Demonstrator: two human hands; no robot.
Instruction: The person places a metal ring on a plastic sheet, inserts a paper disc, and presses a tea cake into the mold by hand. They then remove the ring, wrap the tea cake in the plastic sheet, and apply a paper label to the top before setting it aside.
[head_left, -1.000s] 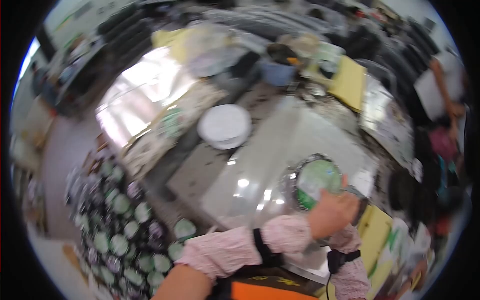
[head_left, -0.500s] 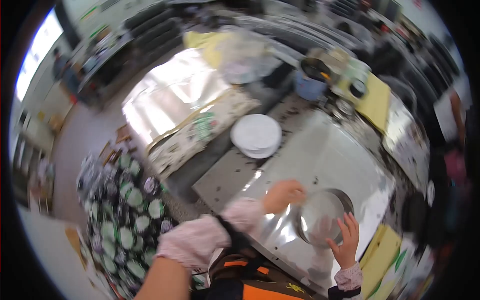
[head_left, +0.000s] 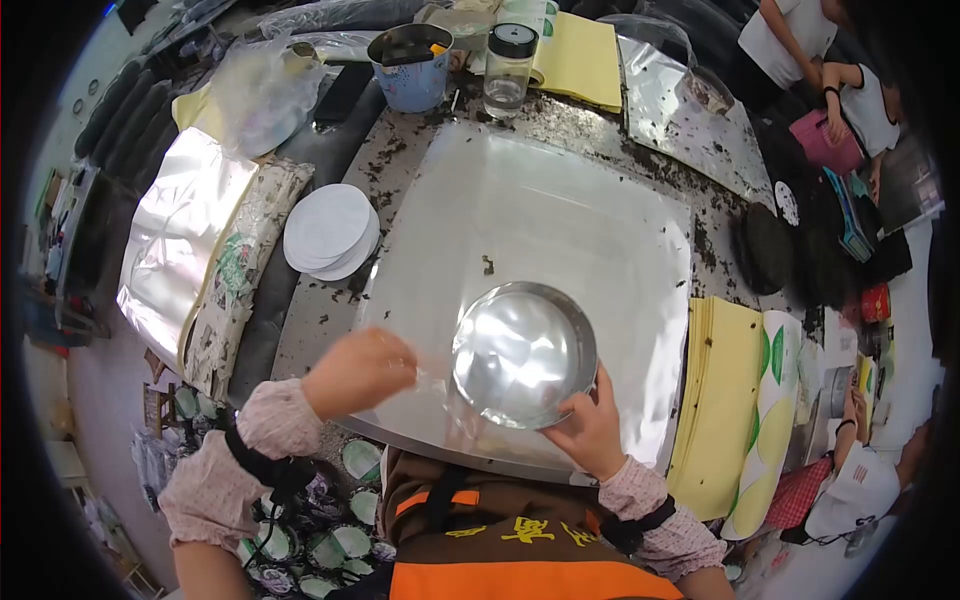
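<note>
A round, shallow metal ring or pan (head_left: pixel 524 355) rests on or just above the shiny metal sheet (head_left: pixel 560 220); its underside contact is hard to judge. My right hand (head_left: pixel 590 425) grips its lower right rim, fingers wrapped at the edge. To the left of it, my left hand (head_left: pixel 362 372) hovers over the sheet's left edge with fingers drawn together; motion blurs the fingertips, and what they hold, if anything, cannot be made out. A stack of white round discs (head_left: pixel 330 230) lies beyond the left hand. One small dark crumb sits on the sheet above the ring.
A blue bucket (head_left: pixel 412 75) and a lidded glass jar (head_left: pixel 508 75) stand at the back. Yellow sheets (head_left: pixel 712 400) lie at right, silver foil (head_left: pixel 185 235) at left. Dark crumbs surround the metal sheet. Other people (head_left: pixel 860 490) are at the far right.
The view has turned, so the bench appears squarer and shifted left. My right hand, apart-fingered beside the ring before, now grips its rim. My left hand is farther from the ring.
</note>
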